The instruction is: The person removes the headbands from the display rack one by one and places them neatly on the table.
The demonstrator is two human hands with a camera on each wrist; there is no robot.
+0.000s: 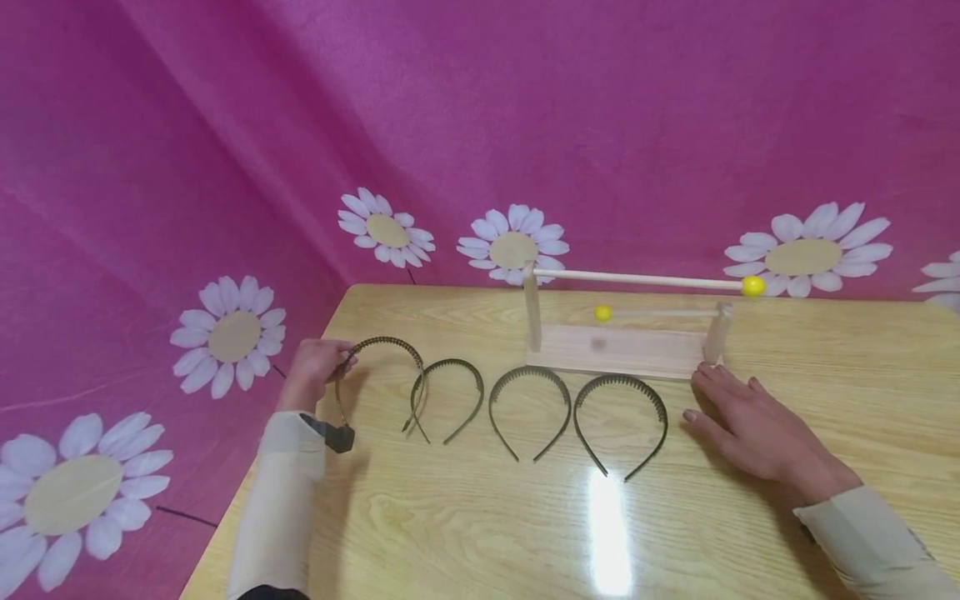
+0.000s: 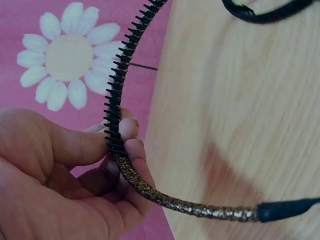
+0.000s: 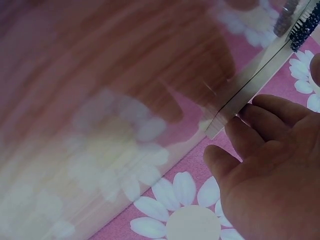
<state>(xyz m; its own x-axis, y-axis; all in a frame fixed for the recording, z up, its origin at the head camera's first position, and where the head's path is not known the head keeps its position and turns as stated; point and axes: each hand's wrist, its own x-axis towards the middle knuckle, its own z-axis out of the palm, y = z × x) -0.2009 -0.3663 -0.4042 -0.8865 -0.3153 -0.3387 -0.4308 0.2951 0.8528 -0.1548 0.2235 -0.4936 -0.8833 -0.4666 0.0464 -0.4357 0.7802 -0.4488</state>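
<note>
At the table's left edge my left hand (image 1: 318, 367) pinches a toothed, glittery headband (image 1: 386, 340) between thumb and fingers. The left wrist view shows its black comb teeth and a gold glitter band (image 2: 135, 177). Three dark toothed headbands lie in a row on the table: one (image 1: 480, 383) partly behind the held one, a middle one (image 1: 530, 372), and one on the right (image 1: 621, 380). My right hand (image 1: 761, 425) lies with fingers extended, fingertips at the right end of a wooden stand (image 1: 622, 354). In the right wrist view the hand (image 3: 275, 160) is palm-side visible.
The stand has two uprights, each bearing a horizontal rod tipped with a yellow ball (image 1: 753, 286); the lower ball (image 1: 603, 312) is at the left. A pink cloth (image 1: 600, 125) with daisies hangs behind and left of the wooden table (image 1: 465, 533).
</note>
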